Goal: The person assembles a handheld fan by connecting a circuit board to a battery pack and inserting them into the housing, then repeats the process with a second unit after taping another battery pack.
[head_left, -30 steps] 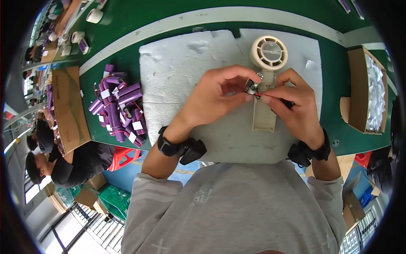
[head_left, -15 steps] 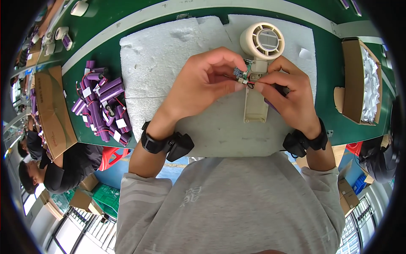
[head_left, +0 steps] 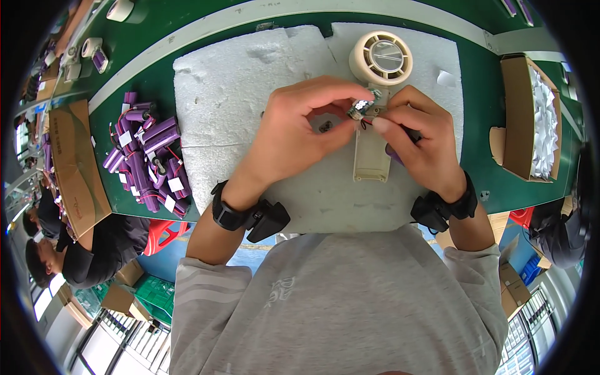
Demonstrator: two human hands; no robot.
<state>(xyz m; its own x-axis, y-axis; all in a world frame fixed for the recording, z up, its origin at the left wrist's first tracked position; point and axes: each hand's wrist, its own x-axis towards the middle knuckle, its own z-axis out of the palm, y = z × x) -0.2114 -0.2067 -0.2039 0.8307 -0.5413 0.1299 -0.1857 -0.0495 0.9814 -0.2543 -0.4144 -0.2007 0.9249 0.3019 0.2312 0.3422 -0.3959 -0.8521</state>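
My left hand point(head_left: 290, 128) pinches a small green circuit board point(head_left: 361, 109) between thumb and fingertips. Against the board's near edge, my right hand point(head_left: 426, 134) grips thin red and black wires point(head_left: 367, 122) between thumb and forefinger. A purple battery point(head_left: 394, 154) is tucked under the right palm, mostly hidden. Beneath both hands lies a cream handheld fan point(head_left: 356, 70), its round head at the far end and its open handle shell point(head_left: 370, 161) pointing toward me. Fingers cover part of the shell and the wire ends.
A white foam sheet point(head_left: 231, 81) lies under the work on the green table. Several purple batteries point(head_left: 147, 150) are piled at the left beside a cardboard box point(head_left: 78, 165). At the right stands an open carton point(head_left: 522, 119) of white pieces. Another person point(head_left: 94, 250) sits at left.
The circuit board has tilted in my left fingers and now catches the light. Both hands stay close together at the board and wires. The whole view has shifted slightly.
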